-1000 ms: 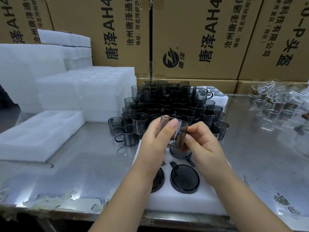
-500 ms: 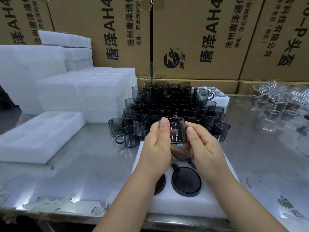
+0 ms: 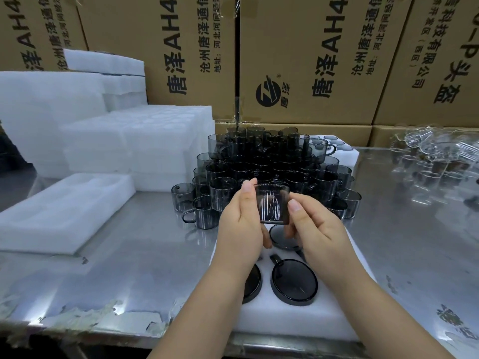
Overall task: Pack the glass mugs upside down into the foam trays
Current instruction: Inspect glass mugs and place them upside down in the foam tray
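At the near edge of the steel worktop (image 3: 155,255) lies a white foam tray (image 3: 285,323) with dark upturned mugs seated in its pockets: one (image 3: 294,282) shows plainly near the middle, a second (image 3: 253,282) to its left is half hidden by the left forearm, and a third (image 3: 281,240) farther in is mostly covered by the hands. Above that tray the left hand (image 3: 241,224) and right hand (image 3: 315,229) both grip one smoky glass mug (image 3: 272,204), thumbs and fingers curled against its sides; which way up it sits I cannot tell. Just behind stands a dense heap of smoky mugs (image 3: 269,164), piled in tiers. An unfilled foam tray (image 3: 59,211) lies toward the left edge, with taller foam stacks (image 3: 134,141) behind it and clear glassware (image 3: 435,156) toward the far right corner. Printed cardboard boxes (image 3: 311,60) wall the far edge
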